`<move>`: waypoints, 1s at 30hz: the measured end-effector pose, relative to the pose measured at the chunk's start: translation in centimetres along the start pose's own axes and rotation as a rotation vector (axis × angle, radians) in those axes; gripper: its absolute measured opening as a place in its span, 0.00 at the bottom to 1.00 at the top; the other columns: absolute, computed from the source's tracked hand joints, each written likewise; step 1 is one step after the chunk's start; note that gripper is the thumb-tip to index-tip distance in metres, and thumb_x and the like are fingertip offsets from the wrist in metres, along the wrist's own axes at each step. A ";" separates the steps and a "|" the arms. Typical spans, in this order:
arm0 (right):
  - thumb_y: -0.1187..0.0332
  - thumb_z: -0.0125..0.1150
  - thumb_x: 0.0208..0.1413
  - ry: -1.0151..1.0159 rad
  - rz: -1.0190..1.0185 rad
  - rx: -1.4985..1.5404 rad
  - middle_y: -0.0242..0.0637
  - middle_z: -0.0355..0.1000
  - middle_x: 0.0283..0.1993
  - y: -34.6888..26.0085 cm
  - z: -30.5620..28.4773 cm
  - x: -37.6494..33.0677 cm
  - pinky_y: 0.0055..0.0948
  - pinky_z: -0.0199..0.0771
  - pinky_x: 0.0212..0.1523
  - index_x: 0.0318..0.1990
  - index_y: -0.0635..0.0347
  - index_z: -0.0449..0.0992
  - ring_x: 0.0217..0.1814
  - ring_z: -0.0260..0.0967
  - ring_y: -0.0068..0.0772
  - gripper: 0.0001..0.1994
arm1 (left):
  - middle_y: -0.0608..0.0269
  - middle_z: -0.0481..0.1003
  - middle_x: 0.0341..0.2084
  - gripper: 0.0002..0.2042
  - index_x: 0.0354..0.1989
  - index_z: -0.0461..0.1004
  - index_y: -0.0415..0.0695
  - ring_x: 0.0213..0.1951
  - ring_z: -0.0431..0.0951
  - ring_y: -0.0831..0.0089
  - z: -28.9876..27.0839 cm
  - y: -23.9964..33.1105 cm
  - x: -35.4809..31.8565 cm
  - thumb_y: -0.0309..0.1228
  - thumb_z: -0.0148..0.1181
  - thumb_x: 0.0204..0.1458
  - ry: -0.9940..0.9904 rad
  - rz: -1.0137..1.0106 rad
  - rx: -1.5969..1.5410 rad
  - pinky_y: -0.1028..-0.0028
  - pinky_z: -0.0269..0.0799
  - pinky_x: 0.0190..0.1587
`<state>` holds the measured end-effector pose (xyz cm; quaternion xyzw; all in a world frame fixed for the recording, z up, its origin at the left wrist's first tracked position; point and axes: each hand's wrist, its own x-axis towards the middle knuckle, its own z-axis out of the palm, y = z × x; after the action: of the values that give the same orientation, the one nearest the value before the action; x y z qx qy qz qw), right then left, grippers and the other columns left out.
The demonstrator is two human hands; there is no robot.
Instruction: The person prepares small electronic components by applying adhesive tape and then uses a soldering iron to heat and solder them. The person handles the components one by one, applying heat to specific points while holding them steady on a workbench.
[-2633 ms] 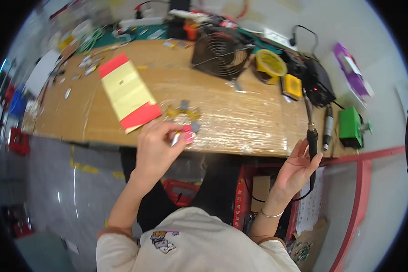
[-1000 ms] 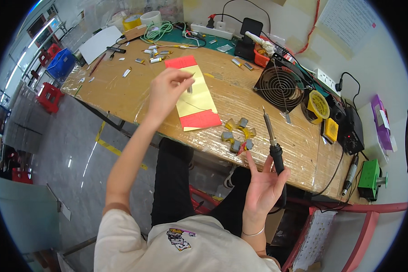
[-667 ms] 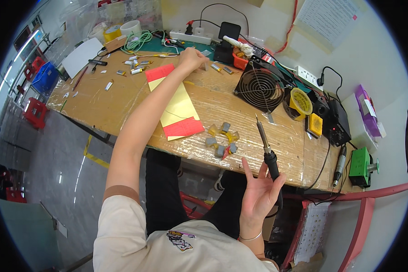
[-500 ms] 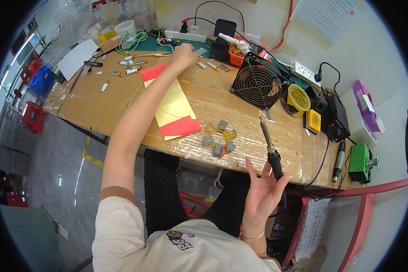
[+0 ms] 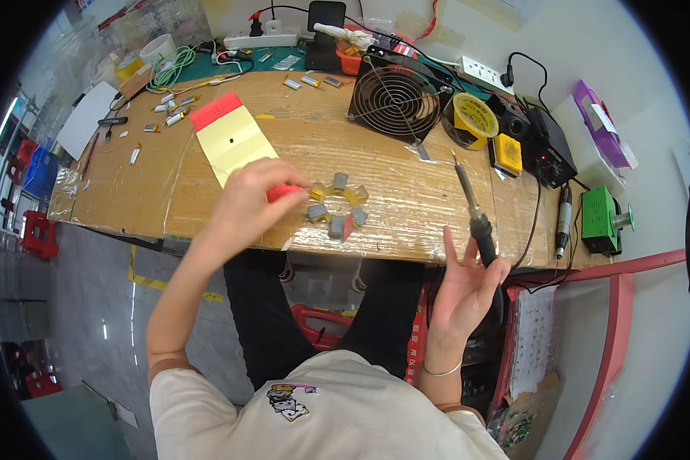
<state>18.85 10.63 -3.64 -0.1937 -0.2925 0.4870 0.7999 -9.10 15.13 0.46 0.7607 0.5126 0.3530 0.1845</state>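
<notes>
A soldering iron (image 5: 468,192) with a black handle rests in my right hand (image 5: 468,295), tip pointing up and away over the table's front part. My thumb and fingers are loosely around its handle. My left hand (image 5: 257,199) hovers over the near end of a yellow paper strip (image 5: 241,146) with red ends, fingertips pinched together beside a ring of small grey and yellowish blocks (image 5: 340,182). Whatever is between those fingertips is too small to make out. On the strip's yellow part lies a tiny black piece (image 5: 231,140).
Small silver battery cells (image 5: 310,80) lie at the back, and more (image 5: 178,116) at the left. A black fan (image 5: 399,96), a yellow tub (image 5: 471,121), a yellow sponge (image 5: 507,155) and a black soldering station (image 5: 548,146) stand right. A green solder reel holder (image 5: 602,220) sits near the right edge.
My left hand has come back from the far side of the table to the block ring. A tiny black piece now shows on the strip. The right hand still holds the iron.
</notes>
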 end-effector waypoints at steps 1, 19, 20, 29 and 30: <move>0.65 0.51 0.60 0.018 -0.010 -0.033 0.33 0.69 0.49 -0.2 -0.1 0.0 0.64 0.57 0.60 0.34 0.52 0.61 0.59 0.63 0.38 0.06 | 0.60 0.77 0.30 0.06 0.30 0.78 0.40 0.35 0.76 0.67 0.4 0.3 -0.6 0.25 0.63 0.43 0.019 0.004 0.008 0.72 0.70 0.40; 0.70 0.61 0.52 -0.089 -0.140 -0.308 0.37 0.64 0.39 0.8 1.8 -2.1 0.44 0.77 0.48 0.32 0.54 0.59 0.46 0.70 0.39 0.13 | 0.58 0.71 0.21 0.05 0.33 0.73 0.39 0.23 0.73 0.69 1.3 2.4 -0.9 0.20 0.60 0.47 0.494 0.195 0.119 0.74 0.68 0.27; 0.71 0.62 0.51 -0.105 -0.147 -0.317 0.37 0.64 0.38 1.1 2.0 -2.2 0.45 0.75 0.50 0.32 0.54 0.59 0.46 0.70 0.40 0.13 | 0.59 0.70 0.20 0.05 0.32 0.73 0.39 0.22 0.72 0.70 1.3 2.6 -0.7 0.20 0.60 0.46 0.520 0.206 0.106 0.74 0.67 0.26; 0.80 0.65 0.45 -0.270 -0.202 -0.370 0.39 0.67 0.39 1.7 2.1 -2.4 0.51 0.67 0.56 0.30 0.53 0.64 0.53 0.68 0.54 0.14 | 0.65 0.65 0.15 0.08 0.27 0.75 0.39 0.18 0.62 0.74 2.4 3.0 -0.6 0.18 0.66 0.38 0.643 0.237 0.061 0.75 0.58 0.21; 0.80 0.65 0.44 -0.276 -0.204 -0.378 0.39 0.67 0.39 1.6 2.1 -2.4 0.51 0.67 0.57 0.30 0.53 0.65 0.53 0.68 0.55 0.14 | 0.65 0.66 0.15 0.08 0.28 0.75 0.39 0.18 0.63 0.74 2.4 2.8 -0.5 0.18 0.66 0.38 0.648 0.239 0.076 0.75 0.58 0.22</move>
<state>15.56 9.30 -3.71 -0.2410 -0.5029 0.3621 0.7469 -5.61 13.73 0.47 0.6701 0.4646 0.5759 -0.0590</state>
